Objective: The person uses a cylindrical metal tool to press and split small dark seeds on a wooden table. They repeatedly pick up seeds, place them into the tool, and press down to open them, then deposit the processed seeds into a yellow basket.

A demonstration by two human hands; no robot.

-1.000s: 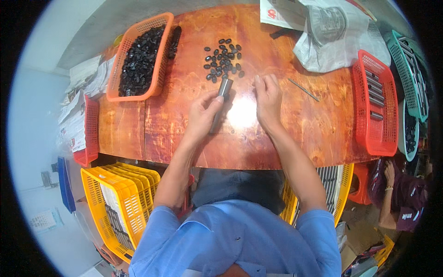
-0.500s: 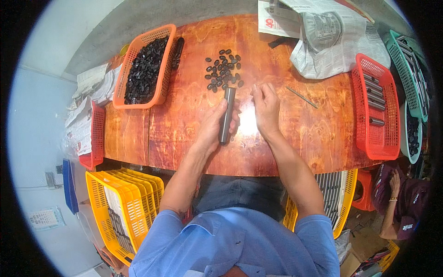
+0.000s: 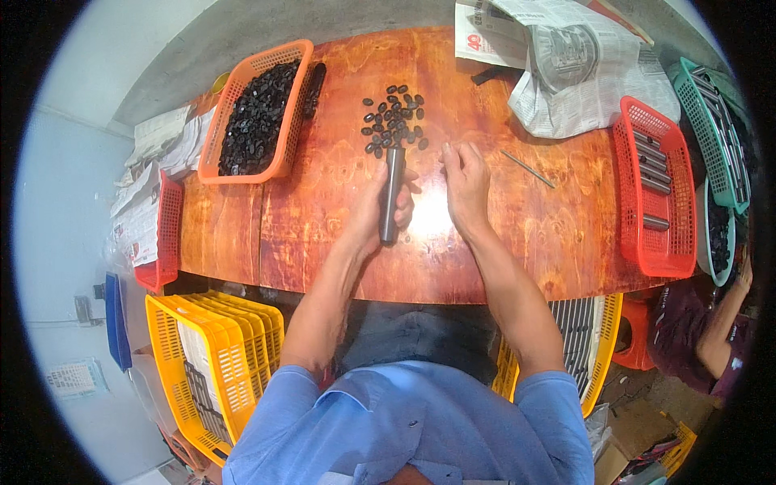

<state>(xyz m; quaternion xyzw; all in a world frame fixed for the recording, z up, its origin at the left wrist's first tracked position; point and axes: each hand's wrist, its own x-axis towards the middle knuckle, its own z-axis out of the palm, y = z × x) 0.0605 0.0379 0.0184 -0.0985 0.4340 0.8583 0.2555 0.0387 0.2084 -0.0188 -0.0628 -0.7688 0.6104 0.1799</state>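
My left hand (image 3: pixel 373 206) is wrapped round a dark grey metal cylinder (image 3: pixel 391 198), whose far end points at a scatter of small black oval pieces (image 3: pixel 394 117) on the wooden table. The cylinder stands out above the table, tilted slightly. To its right is my right hand (image 3: pixel 466 174), fingers curled and thumb drawn in, close to the tabletop. Whatever may be between those fingertips is too small to make out. A thin metal rod (image 3: pixel 528 169) lies on the table to the right of that hand.
An orange basket (image 3: pixel 284 149) full of black pieces stands at far left. On the right are a red basket (image 3: pixel 669 263) with metal cylinders and a green basket (image 3: pixel 693 97) of rods. Newspaper (image 3: pixel 558 113) lies at the back. A yellow crate (image 3: pixel 242 356) stands below left; a co-worker's arm (image 3: pixel 719 327) shows at right.
The cylinder in my left hand has shifted slightly left and is nearer to pointing straight ahead. My right hand has barely moved. The co-worker's arm at right has moved.
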